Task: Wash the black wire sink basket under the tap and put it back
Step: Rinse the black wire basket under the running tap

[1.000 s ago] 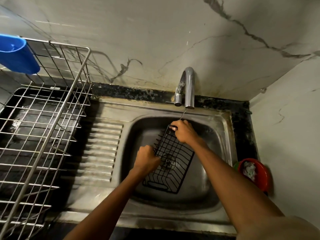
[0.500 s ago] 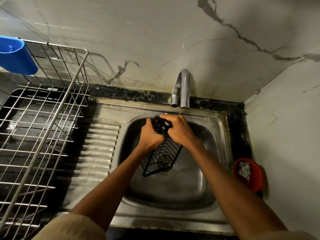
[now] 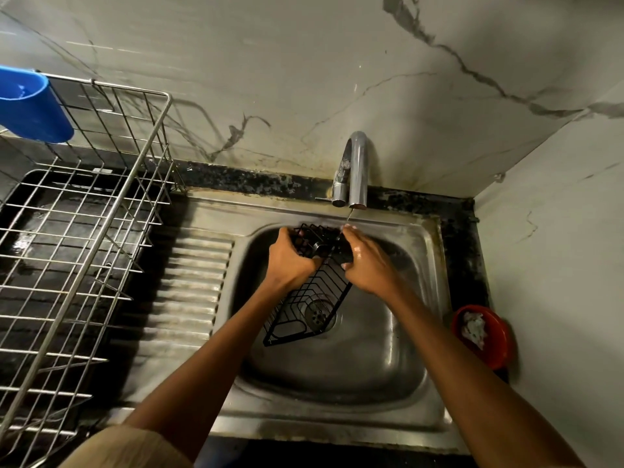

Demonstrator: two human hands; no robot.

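Partly hidden, basket (image 3: 309, 298) top gripped by left hand (image 3: 288, 261) and right hand (image 3: 366, 265).

We note grey-veined white marble walls (image 3: 304, 79) meeting in a corner, stained black stone counter edging (image 3: 256, 180), dim light.

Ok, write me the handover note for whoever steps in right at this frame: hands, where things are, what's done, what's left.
Left hand: grips the upper end of the black wire sink basket.
Right hand: wet, holds the same end from the other side.
Basket: tilted over the steel sink bowl, upper end under the chrome tap, lower end over the drain.
Done: a thin stream runs from the tap and rinsing is under way.
Left: finish washing, shut the tap, put the basket back.
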